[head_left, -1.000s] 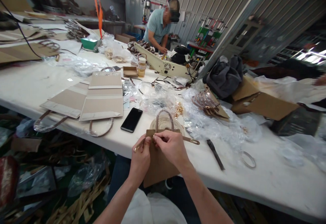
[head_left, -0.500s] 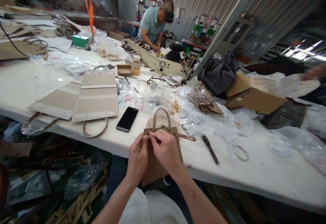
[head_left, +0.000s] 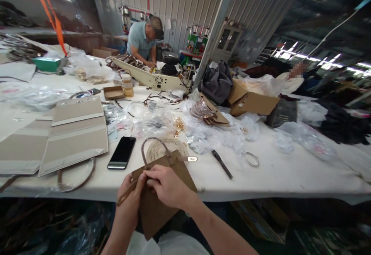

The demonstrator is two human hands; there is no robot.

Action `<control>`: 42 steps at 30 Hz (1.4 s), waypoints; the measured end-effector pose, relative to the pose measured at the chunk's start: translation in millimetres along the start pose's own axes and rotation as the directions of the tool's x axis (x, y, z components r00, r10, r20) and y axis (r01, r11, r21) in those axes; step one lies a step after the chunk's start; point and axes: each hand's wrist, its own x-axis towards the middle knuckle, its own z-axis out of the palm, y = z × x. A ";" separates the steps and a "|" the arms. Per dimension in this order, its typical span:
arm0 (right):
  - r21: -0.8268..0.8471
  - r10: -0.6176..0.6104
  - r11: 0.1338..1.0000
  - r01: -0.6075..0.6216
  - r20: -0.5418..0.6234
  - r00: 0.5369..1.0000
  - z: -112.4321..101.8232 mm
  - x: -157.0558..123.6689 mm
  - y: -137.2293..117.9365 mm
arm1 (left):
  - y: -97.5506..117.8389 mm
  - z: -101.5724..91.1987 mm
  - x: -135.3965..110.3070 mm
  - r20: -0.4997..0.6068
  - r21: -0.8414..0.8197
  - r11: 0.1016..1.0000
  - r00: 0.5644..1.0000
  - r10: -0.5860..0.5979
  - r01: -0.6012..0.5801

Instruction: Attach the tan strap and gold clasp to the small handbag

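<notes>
A brown handbag panel with a looped handle leans over the table's front edge, tilted. My left hand grips its upper left edge, with a narrow strap sticking out past the fingers. At the foot of the handle my right hand is closed, its fingertips pressed together against the panel beside the left thumb. Whatever small piece those fingertips pinch is hidden. A second strap with a metal-tipped end juts out to the right. Behind the handle lies a roll of pale tape.
Left of the panel are a black phone and stacked beige panels. Gold fittings lie among plastic bags. A dark tool and a ring rest rightward. Across the table a co-worker bends over a machine.
My view has swung right, so the table's things sit further left. The panel has tilted, its top leaning leftward. Both hands keep their hold near the handle's left foot.
</notes>
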 end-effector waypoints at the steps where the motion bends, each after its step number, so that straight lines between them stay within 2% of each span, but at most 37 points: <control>1: 0.058 0.020 0.998 -0.021 0.020 1.000 -9.1 -0.4 -2.1 | -1.8 -5.1 1.6 0.000 -0.034 0.998 0.998 -0.059 0.059; 3: 0.155 0.082 0.985 -0.076 -0.033 0.996 -39.6 5.1 -0.5 | -3.5 -15.5 4.9 0.009 -0.101 0.975 0.980 -0.198 0.198; 5: 0.123 0.158 0.983 -0.135 -0.205 0.966 -84.1 20.3 11.5 | -2.9 -24.4 8.7 0.022 -0.119 0.948 0.955 -0.296 0.297; 6: 0.031 0.170 0.985 -0.169 -0.334 0.927 -108.5 30.9 21.2 | -2.2 -27.6 10.8 0.026 -0.114 0.937 0.944 -0.328 0.329; 8: -0.222 0.215 0.912 -0.345 -0.459 0.862 -153.1 54.3 45.2 | -1.0 -30.8 15.0 0.035 -0.108 0.926 0.933 -0.359 0.360; 10: -0.286 0.254 0.867 -0.408 -0.452 0.855 -182.0 74.9 70.3 | -0.4 -30.6 18.7 0.062 -0.116 0.931 0.938 -0.341 0.346; 11: -0.303 0.272 0.855 -0.420 -0.428 0.862 -189.1 82.8 81.8 | -0.4 -29.6 20.1 0.085 -0.126 0.935 0.942 -0.324 0.332; 14: -0.339 0.290 0.845 -0.413 -0.358 0.888 -188.5 95.5 109.6 | -1.1 -26.2 22.2 0.116 -0.152 0.944 0.954 -0.277 0.293; 19: -0.444 0.270 0.786 -0.429 -0.378 0.886 -177.4 96.3 136.9 | -1.0 -26.0 22.4 0.126 -0.061 0.958 0.954 -0.271 0.280; 22: -0.497 0.294 0.742 -0.450 -0.363 0.884 -180.2 91.8 143.4 | 0.0 -27.8 25.2 0.169 -0.033 0.951 0.939 -0.299 0.309; 26: -0.561 0.335 0.682 -0.470 -0.332 0.882 -181.8 80.7 143.8 | -2.0 -28.9 31.9 0.139 -0.050 0.937 0.931 -0.337 0.347; 31: -0.633 0.407 0.614 -0.472 -0.258 0.876 -170.5 66.3 143.8 | -3.3 -24.5 37.7 0.138 -0.103 0.935 0.936 -0.324 0.339; 36: -0.600 0.396 0.653 -0.463 -0.251 0.884 -161.2 62.5 148.2 | 2.2 -15.8 33.1 0.148 -0.138 0.939 0.944 -0.295 0.315; 40: -0.495 0.355 0.750 -0.438 -0.258 0.899 -162.9 60.9 150.2 | 5.7 -12.5 25.4 0.147 -0.134 0.952 0.956 -0.254 0.274; 42: -0.411 0.334 0.801 -0.436 -0.299 0.894 -164.8 55.5 148.0 | 6.5 -13.0 21.8 0.140 -0.130 0.957 0.960 -0.242 0.260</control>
